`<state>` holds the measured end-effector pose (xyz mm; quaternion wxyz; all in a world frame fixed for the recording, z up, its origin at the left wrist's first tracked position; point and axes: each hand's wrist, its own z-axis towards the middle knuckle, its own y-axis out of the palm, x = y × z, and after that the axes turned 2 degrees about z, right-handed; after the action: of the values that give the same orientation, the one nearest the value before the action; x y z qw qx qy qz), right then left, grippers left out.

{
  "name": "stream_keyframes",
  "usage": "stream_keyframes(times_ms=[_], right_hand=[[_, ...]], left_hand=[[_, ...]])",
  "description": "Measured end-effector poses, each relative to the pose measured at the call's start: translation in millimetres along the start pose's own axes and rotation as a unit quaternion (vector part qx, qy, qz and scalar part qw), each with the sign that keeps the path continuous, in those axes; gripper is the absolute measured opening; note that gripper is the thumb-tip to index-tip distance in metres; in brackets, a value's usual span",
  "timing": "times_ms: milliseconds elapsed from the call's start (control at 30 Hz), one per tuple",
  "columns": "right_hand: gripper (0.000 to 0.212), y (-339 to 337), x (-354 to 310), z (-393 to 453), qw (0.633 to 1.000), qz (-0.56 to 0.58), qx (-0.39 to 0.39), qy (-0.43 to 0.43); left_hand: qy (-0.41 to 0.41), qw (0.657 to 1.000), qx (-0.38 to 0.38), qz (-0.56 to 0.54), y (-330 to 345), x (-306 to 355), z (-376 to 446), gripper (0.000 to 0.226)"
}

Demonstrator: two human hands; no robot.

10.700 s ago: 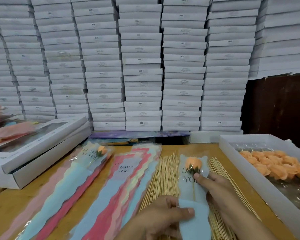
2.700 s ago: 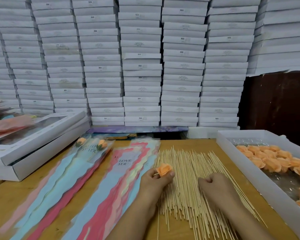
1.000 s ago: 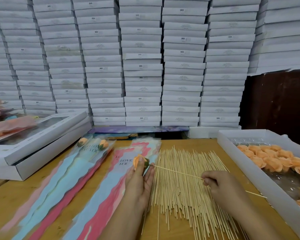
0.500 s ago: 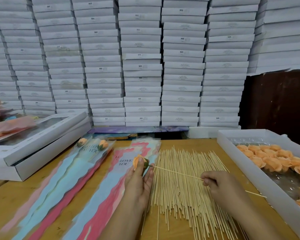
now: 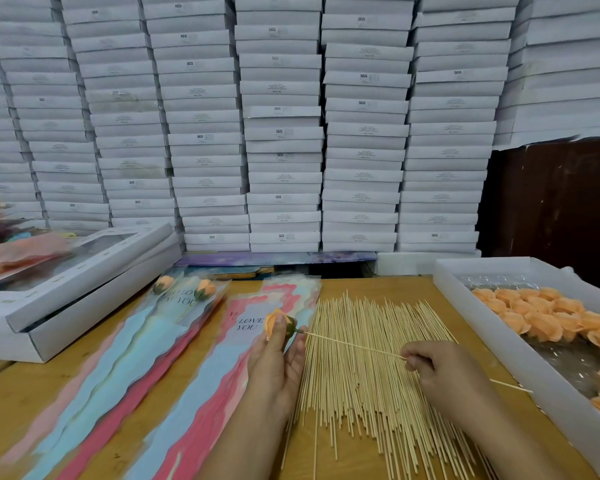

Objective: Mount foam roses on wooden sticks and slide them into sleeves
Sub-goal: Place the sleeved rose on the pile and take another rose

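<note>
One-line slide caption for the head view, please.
Left hand steadies an orange foam rose while right hand pushes in a wooden stick.

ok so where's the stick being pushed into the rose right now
In the head view the stick runs centre frame above the loose stick pile, from the rose in the left hand to the right hand.

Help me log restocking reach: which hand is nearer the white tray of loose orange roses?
Right. The right hand pinches a stick over the stick pile, just beside the white tray. The left hand holds a rose at the sleeves, across the pile from it.
</note>
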<state>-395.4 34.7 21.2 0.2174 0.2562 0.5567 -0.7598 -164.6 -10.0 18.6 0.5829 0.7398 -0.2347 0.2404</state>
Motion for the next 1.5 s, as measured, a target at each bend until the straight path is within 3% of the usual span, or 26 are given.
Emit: stream_keyframes(times_ms=[900,1500], right_hand=[[0.016,2.1,-7.7,-5.1,0.999,0.034,-0.011,-0.028],[0.021,-0.8,-11.2,-8.2,0.999,0.029,-0.012,-0.039]], left_hand=[[-0.006,1.000,0.003,0.012,-0.3,-1.8,0.6,0.047],[-0.015,1.000,-0.011,0.017,-0.9,-2.1,-3.7,0.037]])
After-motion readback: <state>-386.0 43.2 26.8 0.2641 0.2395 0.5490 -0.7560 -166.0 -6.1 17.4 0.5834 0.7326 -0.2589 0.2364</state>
